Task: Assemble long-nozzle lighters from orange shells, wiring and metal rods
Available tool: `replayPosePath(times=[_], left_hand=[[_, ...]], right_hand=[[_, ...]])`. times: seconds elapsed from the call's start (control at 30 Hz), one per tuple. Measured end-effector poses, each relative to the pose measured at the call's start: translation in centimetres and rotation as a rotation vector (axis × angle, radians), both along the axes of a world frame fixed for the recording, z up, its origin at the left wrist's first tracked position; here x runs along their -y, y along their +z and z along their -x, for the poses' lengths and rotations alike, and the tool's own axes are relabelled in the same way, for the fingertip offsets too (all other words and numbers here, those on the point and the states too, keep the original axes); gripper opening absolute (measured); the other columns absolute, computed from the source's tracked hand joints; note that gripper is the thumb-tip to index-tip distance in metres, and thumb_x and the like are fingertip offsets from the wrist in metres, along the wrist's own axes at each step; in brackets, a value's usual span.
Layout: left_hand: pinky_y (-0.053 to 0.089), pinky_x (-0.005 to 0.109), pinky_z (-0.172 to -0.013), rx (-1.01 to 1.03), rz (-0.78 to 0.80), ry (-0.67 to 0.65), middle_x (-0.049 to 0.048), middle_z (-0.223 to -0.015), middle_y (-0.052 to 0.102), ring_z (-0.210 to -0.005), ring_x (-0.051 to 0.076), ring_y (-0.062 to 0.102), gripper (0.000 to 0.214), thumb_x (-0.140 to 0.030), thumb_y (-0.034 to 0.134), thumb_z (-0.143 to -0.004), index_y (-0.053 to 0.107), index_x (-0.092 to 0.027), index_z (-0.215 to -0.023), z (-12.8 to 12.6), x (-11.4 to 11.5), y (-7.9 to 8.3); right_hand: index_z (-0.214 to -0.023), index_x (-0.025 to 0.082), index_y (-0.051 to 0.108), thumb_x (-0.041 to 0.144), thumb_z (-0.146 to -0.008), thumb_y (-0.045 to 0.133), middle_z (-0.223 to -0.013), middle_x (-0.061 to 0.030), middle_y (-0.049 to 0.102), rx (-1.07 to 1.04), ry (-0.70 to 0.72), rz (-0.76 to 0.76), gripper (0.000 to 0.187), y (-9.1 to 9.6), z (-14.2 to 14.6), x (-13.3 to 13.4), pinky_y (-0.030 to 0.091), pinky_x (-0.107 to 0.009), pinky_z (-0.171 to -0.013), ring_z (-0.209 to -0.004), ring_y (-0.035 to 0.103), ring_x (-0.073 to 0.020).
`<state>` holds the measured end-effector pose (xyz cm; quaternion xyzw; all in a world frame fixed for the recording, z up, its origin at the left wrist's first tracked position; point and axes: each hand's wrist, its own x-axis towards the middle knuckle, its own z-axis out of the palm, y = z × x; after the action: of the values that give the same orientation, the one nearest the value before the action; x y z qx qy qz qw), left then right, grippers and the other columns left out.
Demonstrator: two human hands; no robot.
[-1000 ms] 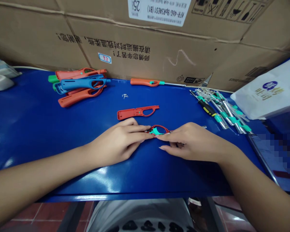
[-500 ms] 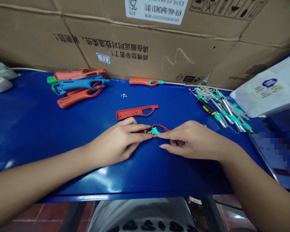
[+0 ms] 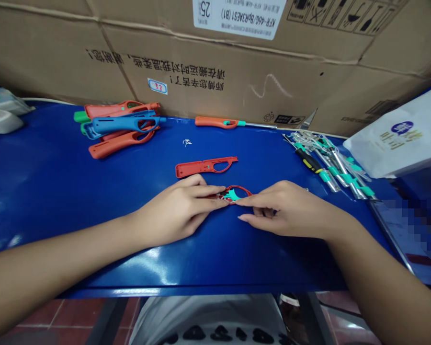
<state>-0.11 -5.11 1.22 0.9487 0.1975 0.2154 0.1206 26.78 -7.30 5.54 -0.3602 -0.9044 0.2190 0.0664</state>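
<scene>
My left hand (image 3: 177, 206) lies over the grip end of a red lighter casing half (image 3: 241, 187), with its fingers closed on it and covering most of it. A teal trigger (image 3: 232, 194) and thin white wires show inside the casing, beside the left fingertips. From the right, my right hand (image 3: 289, 211) presses its index fingertip on the near edge of the casing, while the thumb sits slightly apart below and the other fingers curl in. Just beyond the hands lies the matching red casing half (image 3: 190, 169), inner side up.
Orange, blue and green casing halves (image 3: 118, 125) are piled at back left. Small screws (image 3: 187, 143) and an assembled orange lighter (image 3: 215, 122) lie at the back. A black-yellow screwdriver (image 3: 308, 160) rests by metal lighter tubes (image 3: 335, 160). A cardboard box (image 3: 251, 62) walls the rear.
The whole view shifts slightly, with the table things appearing a little further right. Both hands keep nearly the same pose on the casing half.
</scene>
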Motion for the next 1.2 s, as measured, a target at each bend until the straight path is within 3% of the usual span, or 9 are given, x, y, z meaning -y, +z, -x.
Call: replayPosePath(times=[0.27,0.8,1.2], left_hand=[[0.056,0.042,-0.093,0.028,0.035,0.008,0.0073,-0.135,0.068,-0.103,0.023,0.061,0.039,-0.012,0.052,-0.099,0.067,-0.022,-0.133,-0.07,-0.02,0.02],[0.055,0.039,-0.091,-0.035,0.069,0.037,0.0067,-0.135,0.067,-0.105,0.024,0.06,0.039,-0.01,0.053,-0.097,0.07,-0.025,-0.129,-0.14,-0.12,0.67],[0.057,0.039,-0.092,0.004,0.013,0.033,0.0058,-0.133,0.07,-0.105,0.022,0.063,0.038,-0.012,0.052,-0.098,0.069,-0.024,-0.129,0.09,-0.43,0.25]], right_hand=[[-0.085,0.019,0.073,0.034,-0.097,0.061,-0.059,0.0047,0.061,0.004,-0.028,0.059,0.023,0.18,0.2,0.07,0.03,-0.027,-0.057,-0.053,0.051,-0.0086],[-0.084,0.019,0.074,0.034,-0.096,0.062,-0.059,0.0037,0.064,0.044,-0.044,0.075,0.023,0.78,0.55,0.24,0.028,-0.028,-0.055,-0.053,0.053,-0.0095],[-0.09,0.019,0.075,0.034,-0.098,0.058,-0.063,0.0027,0.067,-0.006,-0.027,0.051,0.024,0.32,0.4,0.24,0.032,-0.027,-0.058,-0.055,0.055,-0.0097]])
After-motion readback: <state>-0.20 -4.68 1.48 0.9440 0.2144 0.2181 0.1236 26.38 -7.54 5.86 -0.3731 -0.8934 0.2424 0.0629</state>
